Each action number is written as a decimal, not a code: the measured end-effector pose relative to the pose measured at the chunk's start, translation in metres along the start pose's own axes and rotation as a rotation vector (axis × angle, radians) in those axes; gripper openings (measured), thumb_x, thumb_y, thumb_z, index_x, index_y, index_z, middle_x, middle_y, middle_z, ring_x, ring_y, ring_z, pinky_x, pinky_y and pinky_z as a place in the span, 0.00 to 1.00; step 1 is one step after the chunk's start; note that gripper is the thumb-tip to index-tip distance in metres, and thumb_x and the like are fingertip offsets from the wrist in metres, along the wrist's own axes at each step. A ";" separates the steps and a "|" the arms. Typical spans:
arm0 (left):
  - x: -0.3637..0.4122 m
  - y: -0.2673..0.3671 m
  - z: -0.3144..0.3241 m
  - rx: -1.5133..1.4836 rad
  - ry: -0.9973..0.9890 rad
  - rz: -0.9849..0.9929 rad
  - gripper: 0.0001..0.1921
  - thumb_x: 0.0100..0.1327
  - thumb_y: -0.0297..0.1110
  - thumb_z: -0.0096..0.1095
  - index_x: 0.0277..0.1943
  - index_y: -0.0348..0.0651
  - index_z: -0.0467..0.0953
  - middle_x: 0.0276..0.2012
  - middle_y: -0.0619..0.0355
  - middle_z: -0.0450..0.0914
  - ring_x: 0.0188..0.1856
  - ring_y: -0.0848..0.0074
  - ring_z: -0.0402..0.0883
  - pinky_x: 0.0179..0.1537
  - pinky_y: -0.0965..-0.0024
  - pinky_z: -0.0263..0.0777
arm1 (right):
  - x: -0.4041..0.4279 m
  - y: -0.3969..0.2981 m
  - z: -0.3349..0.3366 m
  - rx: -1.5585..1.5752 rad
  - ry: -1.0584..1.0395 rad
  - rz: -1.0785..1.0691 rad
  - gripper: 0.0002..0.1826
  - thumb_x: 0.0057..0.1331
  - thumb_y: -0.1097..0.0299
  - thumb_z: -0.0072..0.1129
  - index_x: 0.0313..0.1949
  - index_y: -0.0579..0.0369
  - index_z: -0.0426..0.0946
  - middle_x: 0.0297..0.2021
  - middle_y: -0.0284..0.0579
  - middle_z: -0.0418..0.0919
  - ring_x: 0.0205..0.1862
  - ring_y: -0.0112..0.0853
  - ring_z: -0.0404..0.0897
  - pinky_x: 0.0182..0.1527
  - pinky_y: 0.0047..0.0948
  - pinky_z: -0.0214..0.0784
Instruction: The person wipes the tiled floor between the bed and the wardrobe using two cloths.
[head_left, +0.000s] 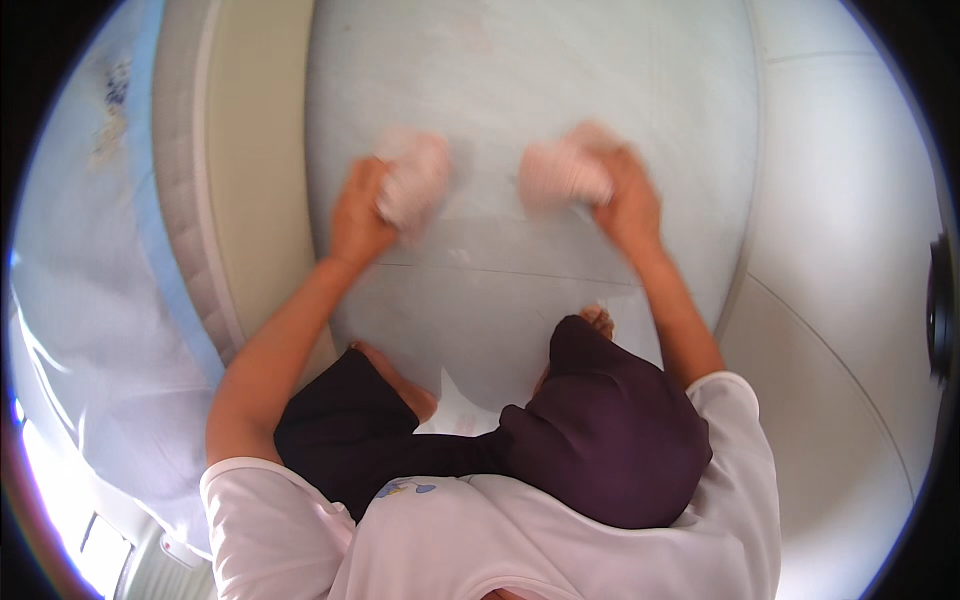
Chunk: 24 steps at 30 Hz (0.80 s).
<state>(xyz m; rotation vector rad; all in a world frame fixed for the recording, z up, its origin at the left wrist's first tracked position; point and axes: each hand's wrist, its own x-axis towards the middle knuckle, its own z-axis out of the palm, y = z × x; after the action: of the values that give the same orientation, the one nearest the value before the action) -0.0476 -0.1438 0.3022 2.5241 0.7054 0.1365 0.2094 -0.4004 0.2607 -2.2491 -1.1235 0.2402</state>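
Observation:
My left hand (364, 206) grips a pinkish-white bundle of cloth (415, 182), blurred by motion, above the pale grey floor tiles (487, 251). On the other side, my right hand (630, 196) holds a second pinkish-white cloth bundle (564, 174), blurred as well. The two bundles are apart, with floor showing between them. What kind of cloth item each one is cannot be made out. The fingertips are partly hidden behind the cloth.
A bed with a beige side panel (259, 150) and a blue-edged sheet (161, 225) stands at the left. Pale wall panels (832, 187) curve along the right. My bare feet and dark-trousered knees are below, near the floor.

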 end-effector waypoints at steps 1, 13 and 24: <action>0.020 -0.002 -0.006 0.083 0.102 -0.064 0.30 0.44 0.26 0.77 0.54 0.44 0.74 0.52 0.52 0.74 0.52 0.51 0.77 0.55 0.58 0.74 | 0.027 0.012 -0.007 -0.076 0.112 0.017 0.29 0.54 0.75 0.65 0.56 0.38 0.78 0.47 0.45 0.77 0.55 0.46 0.76 0.51 0.45 0.75; 0.004 -0.009 0.070 0.285 0.037 0.167 0.37 0.41 0.23 0.71 0.60 0.51 0.72 0.61 0.49 0.69 0.57 0.51 0.70 0.56 0.51 0.65 | -0.099 0.013 -0.047 -0.046 -0.179 0.153 0.33 0.47 0.82 0.63 0.54 0.39 0.79 0.46 0.42 0.77 0.49 0.46 0.77 0.51 0.42 0.73; -0.025 0.014 0.067 0.110 -0.131 0.424 0.37 0.41 0.39 0.74 0.60 0.55 0.72 0.63 0.54 0.67 0.55 0.53 0.68 0.55 0.51 0.62 | -0.113 0.079 -0.109 -0.424 -0.173 0.726 0.39 0.53 0.77 0.68 0.64 0.59 0.59 0.52 0.60 0.66 0.52 0.59 0.72 0.51 0.47 0.74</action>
<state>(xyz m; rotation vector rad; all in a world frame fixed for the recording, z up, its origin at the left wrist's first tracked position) -0.0472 -0.1966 0.2520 2.7257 0.1223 0.0783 0.2365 -0.5717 0.2894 -3.0002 -0.4023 0.5322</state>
